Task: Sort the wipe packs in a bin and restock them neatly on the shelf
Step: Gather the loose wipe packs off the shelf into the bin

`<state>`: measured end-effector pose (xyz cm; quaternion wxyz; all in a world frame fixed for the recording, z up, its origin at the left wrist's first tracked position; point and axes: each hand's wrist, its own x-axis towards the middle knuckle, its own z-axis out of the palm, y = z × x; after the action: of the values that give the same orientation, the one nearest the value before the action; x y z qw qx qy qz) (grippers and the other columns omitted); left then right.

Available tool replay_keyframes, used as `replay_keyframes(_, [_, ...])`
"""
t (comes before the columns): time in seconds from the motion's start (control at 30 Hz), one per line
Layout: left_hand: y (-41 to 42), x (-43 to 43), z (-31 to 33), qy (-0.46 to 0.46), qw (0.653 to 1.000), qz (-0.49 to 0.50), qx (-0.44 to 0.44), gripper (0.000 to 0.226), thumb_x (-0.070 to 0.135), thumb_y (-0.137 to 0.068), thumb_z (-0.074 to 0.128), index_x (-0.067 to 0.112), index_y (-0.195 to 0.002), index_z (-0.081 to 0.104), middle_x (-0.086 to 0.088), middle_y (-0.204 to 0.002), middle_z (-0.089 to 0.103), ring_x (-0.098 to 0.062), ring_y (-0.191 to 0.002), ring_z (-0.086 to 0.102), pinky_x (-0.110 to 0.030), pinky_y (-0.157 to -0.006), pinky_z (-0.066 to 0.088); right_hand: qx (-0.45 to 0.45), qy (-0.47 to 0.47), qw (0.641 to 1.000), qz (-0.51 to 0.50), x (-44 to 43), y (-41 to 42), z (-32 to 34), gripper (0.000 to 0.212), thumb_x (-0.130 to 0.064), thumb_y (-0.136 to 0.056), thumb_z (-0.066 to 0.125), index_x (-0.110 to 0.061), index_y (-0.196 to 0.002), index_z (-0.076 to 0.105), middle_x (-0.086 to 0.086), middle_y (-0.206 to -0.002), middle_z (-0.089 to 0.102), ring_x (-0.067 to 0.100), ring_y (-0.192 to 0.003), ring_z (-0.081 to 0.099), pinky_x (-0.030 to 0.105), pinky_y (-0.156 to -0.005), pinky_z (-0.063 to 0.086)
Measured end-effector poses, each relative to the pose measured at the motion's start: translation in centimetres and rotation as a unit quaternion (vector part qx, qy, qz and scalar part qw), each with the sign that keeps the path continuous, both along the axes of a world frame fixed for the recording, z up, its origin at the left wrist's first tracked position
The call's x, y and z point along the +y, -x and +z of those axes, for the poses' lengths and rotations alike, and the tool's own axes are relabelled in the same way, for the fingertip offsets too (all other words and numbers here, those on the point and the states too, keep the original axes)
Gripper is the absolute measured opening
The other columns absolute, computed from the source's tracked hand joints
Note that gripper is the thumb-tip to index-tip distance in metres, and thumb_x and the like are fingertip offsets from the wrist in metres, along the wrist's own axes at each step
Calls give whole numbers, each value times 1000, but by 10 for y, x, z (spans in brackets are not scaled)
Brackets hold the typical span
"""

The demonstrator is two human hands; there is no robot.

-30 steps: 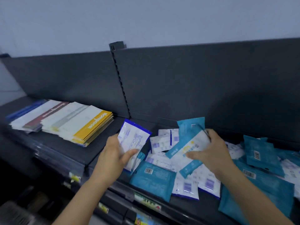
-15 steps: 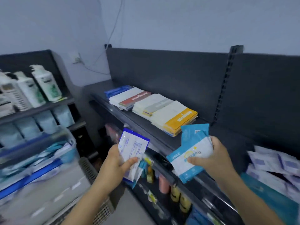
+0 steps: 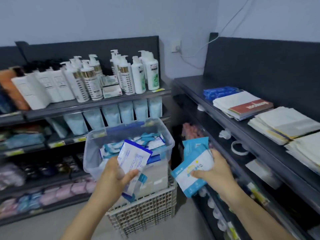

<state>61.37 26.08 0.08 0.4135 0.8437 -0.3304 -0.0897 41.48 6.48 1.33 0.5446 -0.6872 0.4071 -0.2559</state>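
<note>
Left grip (image 3: 114, 177) clasps white wipe packs (image 3: 133, 158), thumb across the front. Right grip (image 3: 216, 172) clasps blue-and-white packs (image 3: 194, 168). I see both bundles held by the clear bin (image 3: 91, 153) full of packs, which sits on a wire crate (image 3: 143, 215). The shelf (image 3: 216, 108) stands at right.

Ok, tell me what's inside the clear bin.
The clear bin holds a loose heap of blue and white wipe packs. The left hand and its pack cover the near part.

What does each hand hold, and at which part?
Left hand grips white packs at their lower end; right hand grips blue-and-white packs at their right side.
</note>
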Motion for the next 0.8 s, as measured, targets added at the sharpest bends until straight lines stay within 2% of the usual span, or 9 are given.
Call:
replay_keyframes(0.13, [-38,18,-14,-54,995,81,-8,45,46,-76,73,25,-102,43,0,-103,56,-26,-91,58,-42,-76,50,40,18,998,49,-4,-62,-16,63,-1,-57,84,-22,-106,50,-2,-99,63,14,-87,63,34,-72,54])
replay_keyframes(0.2, [-55,16,-15,-72,993,98,-6,48,49,-77,71,21,-105,45,0,-104,55,-24,-88,58,-42,-75,51,46,15,997,65,-13,-90,-23,65,-4,-55,85,-25,-105,49,-2,-101,62,16,-89,63,38,-75,55])
replay_keyframes(0.27, [-72,8,-14,-83,990,109,-10,45,49,-78,70,20,-101,45,2,-102,53,-15,-77,59,-39,-70,51,34,11,997,73,-25,-119,-27,65,-2,-57,85,-24,-105,48,0,-103,63,17,-90,63,37,-76,55])
replay_keyframes(0.33, [-91,-5,-13,-93,988,125,-20,42,48,-79,70,20,-97,44,2,-97,50,-11,-70,58,-39,-69,50,22,5,997,80,-42,-147,-31,64,-1,-58,85,-21,-106,49,1,-104,63,16,-90,62,32,-73,53])
replay_keyframes(0.43, [-118,-32,-11,-112,982,148,-20,43,52,-77,69,24,-92,41,1,-98,51,-18,-79,55,-36,-65,45,22,-4,995,100,-73,-188,-37,60,-1,-59,85,-19,-106,51,0,-101,63,14,-86,61,27,-66,49])
replay_keyframes(0.57, [-155,-69,-15,-162,975,149,-5,43,57,-76,67,27,-90,40,3,-99,54,-19,-84,56,-36,-65,45,69,2,989,131,-115,-235,-46,57,-7,-59,86,-21,-100,50,-3,-96,61,9,-78,57,23,-59,45])
replay_keyframes(0.67, [-178,-92,-23,-180,972,151,16,47,61,-73,66,29,-100,43,4,-100,56,-19,-84,60,-37,-70,50,105,10,981,161,-144,-264,-53,56,-12,-61,85,-22,-102,48,-3,-100,60,15,-87,58,25,-69,46])
replay_keyframes(0.8, [-199,-111,-29,-217,966,139,19,46,61,-74,64,27,-96,42,4,-100,54,-15,-82,57,-34,-71,48,173,30,965,196,-168,-291,-62,64,-18,-63,84,-20,-115,48,-3,-109,58,19,-98,58,31,-83,50])
